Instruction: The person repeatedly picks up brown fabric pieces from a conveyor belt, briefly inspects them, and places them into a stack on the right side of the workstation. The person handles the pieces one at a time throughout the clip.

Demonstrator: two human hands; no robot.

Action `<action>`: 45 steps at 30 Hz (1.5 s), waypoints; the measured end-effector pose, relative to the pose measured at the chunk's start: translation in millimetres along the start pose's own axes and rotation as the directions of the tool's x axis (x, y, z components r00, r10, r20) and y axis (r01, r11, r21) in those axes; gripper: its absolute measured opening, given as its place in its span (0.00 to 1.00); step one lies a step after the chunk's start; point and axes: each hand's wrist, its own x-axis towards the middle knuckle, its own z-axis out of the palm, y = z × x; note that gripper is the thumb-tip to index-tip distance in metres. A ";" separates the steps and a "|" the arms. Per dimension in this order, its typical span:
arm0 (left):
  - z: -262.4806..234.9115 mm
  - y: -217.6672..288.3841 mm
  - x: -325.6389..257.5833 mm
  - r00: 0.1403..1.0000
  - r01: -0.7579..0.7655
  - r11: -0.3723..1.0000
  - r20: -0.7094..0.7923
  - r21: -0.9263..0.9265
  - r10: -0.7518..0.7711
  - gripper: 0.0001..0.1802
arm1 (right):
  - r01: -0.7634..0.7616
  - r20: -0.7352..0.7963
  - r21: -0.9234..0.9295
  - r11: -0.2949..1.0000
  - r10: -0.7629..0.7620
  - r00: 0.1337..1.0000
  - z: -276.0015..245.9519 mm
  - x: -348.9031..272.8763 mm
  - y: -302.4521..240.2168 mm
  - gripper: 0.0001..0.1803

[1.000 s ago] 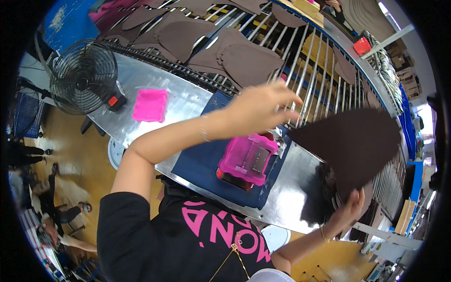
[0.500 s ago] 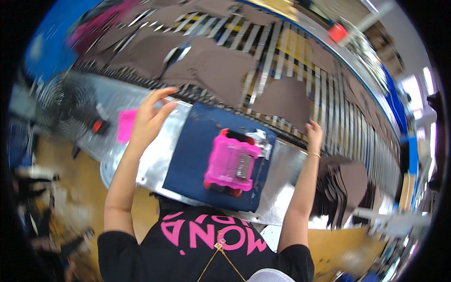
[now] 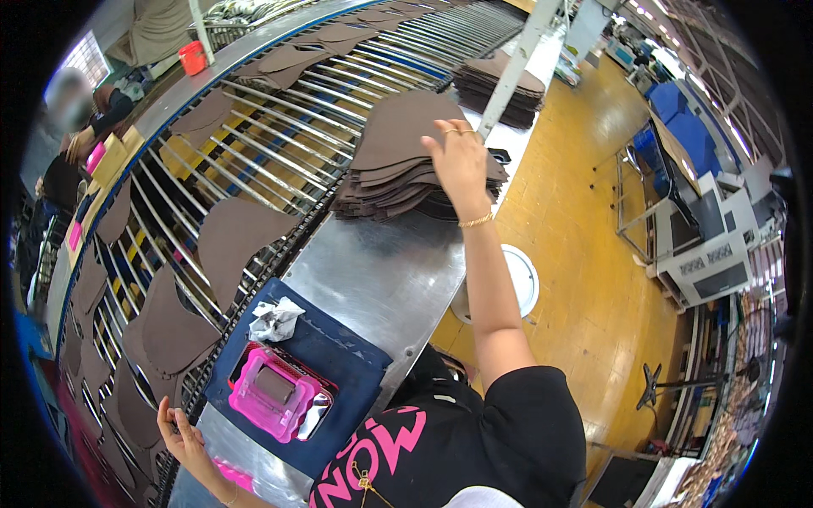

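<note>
My right hand (image 3: 461,161) is at the right side of a stack of flat brown cut pieces (image 3: 398,131), its thumb apart from the fingers. No single piece shows clearly gripped in it, though the fingertips partly overlap the top of the stack. At the lower left my left hand (image 3: 182,440) hovers empty beside the conveyor's near edge, fingers spread. Between the hands, a dark blue mat (image 3: 347,343) lies on the metal ledge. It bears a pink plastic frame-like block (image 3: 267,394) with a grey plate on top, and a crumpled white wad (image 3: 275,320).
A conveyor of metal bars (image 3: 279,161) runs along the ledge, with loose brown pieces (image 3: 237,241) lying on it. Another brown stack (image 3: 500,85) stands farther off by a white post (image 3: 521,68). A round white stool (image 3: 517,284) is below the ledge. Another person (image 3: 106,110) is at the far left.
My view has turned to the right. My right hand has gone from the conveyor's edge, near a brown piece, to the stack. The left hand stays empty.
</note>
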 end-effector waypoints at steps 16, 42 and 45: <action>-22.0 41.8 -39.6 0.998 -0.029 0.984 -0.043 0.175 0.037 0.16 | 0.014 0.472 0.051 0.999 -0.036 0.881 41.0 30.3 111.6 0.31; 16.4 74.4 -33.2 0.981 -0.189 0.975 -0.011 0.113 0.191 0.21 | -0.224 0.234 0.783 0.580 0.059 0.970 -96.8 1.8 -55.5 0.37; 34.6 77.0 -19.2 0.979 -0.176 0.980 0.086 -0.096 0.185 0.33 | -0.334 0.334 0.856 0.395 0.071 0.940 -86.1 -46.3 -120.7 0.30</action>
